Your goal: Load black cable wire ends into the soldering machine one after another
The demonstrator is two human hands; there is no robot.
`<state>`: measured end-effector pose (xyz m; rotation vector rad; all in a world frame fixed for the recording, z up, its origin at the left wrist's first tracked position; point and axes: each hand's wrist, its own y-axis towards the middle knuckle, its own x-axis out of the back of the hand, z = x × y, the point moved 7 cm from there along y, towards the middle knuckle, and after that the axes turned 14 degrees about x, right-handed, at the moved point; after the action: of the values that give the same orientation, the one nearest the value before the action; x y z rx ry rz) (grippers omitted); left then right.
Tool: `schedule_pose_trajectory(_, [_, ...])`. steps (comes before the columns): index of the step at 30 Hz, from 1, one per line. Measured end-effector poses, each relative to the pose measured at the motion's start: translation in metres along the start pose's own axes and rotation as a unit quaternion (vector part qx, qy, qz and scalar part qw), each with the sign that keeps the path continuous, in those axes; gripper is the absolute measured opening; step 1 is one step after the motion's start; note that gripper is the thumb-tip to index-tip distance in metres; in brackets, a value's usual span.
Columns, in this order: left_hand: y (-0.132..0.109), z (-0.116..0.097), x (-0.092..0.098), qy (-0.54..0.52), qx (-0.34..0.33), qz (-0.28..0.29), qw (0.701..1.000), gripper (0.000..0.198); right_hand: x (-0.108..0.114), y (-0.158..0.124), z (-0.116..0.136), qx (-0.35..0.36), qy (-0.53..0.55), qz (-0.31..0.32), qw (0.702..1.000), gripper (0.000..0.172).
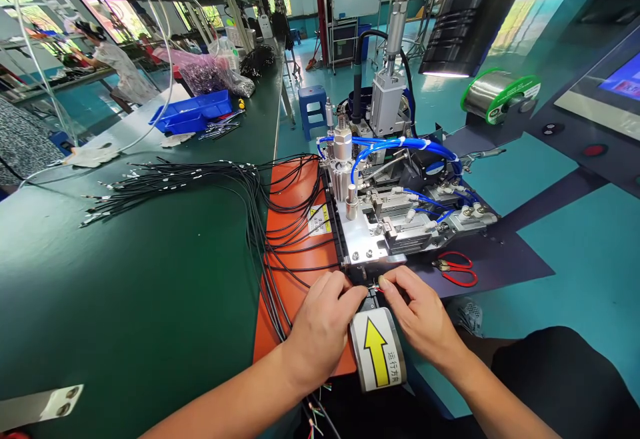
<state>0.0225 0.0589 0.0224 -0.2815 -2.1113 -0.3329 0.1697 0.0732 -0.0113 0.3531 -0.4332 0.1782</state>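
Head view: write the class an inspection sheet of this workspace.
Surface: dark green tabletop beside a flat orange board.
Job's things: silver metal machine; white plate with yellow arrow at its near end.
Clutter: red-handled cutters beside the machine; blue plastic trays on the tabletop.
Hands: left hand and right hand at the machine's near end; grip unclear.
Cables: thin black cables across tabletop and board; blue tubing on the machine.
Surroundings: green-rimmed wire spool, blue plastic stool.

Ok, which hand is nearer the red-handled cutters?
The right hand; the left hand is farther from the cutters, over beside the black cables.
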Motion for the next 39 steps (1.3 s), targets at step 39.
schedule_pose_trajectory(39, [0.001,-0.001,-0.003,0.027,-0.006,-0.011,1.0,0.017,0.002,-0.018,-0.002,-0.135,0.006,-0.014,0.991,0.032])
